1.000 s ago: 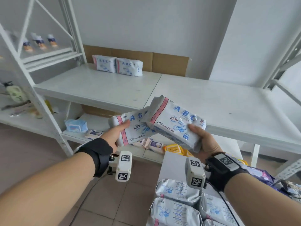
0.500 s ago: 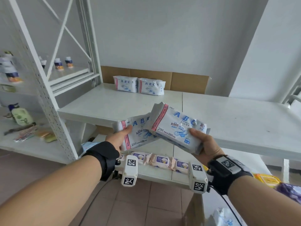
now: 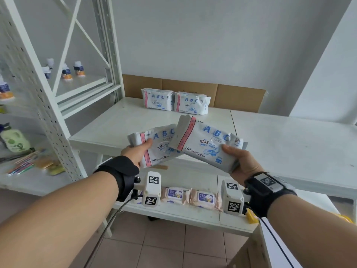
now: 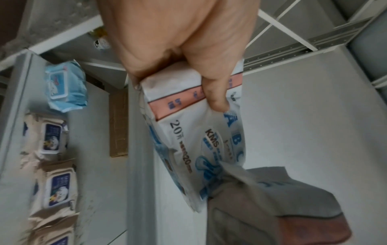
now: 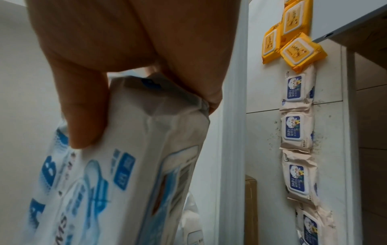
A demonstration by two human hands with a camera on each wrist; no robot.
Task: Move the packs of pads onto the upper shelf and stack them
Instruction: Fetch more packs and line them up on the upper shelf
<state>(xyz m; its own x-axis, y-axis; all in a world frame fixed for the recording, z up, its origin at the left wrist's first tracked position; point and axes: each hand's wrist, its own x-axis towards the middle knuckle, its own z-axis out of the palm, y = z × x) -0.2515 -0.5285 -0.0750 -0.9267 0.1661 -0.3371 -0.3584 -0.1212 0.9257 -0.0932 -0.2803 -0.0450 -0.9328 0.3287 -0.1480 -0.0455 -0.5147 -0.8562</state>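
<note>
My left hand (image 3: 138,152) grips a white pack of pads (image 3: 158,147) by its pink-striped end, thumb on top; the left wrist view shows the same pack (image 4: 194,132) under my thumb. My right hand (image 3: 234,157) holds a second white ABC pack (image 3: 204,143) by its right end, and this pack overlaps the first one's right side. In the right wrist view that pack (image 5: 125,165) sits between thumb and fingers. Both packs hover over the front edge of the white upper shelf (image 3: 289,144). Two more packs (image 3: 157,99) (image 3: 191,103) stand side by side at the shelf's back.
Brown cardboard (image 3: 239,97) leans on the wall behind the shelf. A row of beige baby-wipe packs (image 3: 193,196) lies on the lower shelf, with yellow wipe packs (image 5: 293,33) further right. A white rack (image 3: 54,105) on the left holds small bottles (image 3: 66,71).
Both hands have carried their packs up and forward toward the upper shelf. My view has risen, so the two standing packs at the back appear nearer.
</note>
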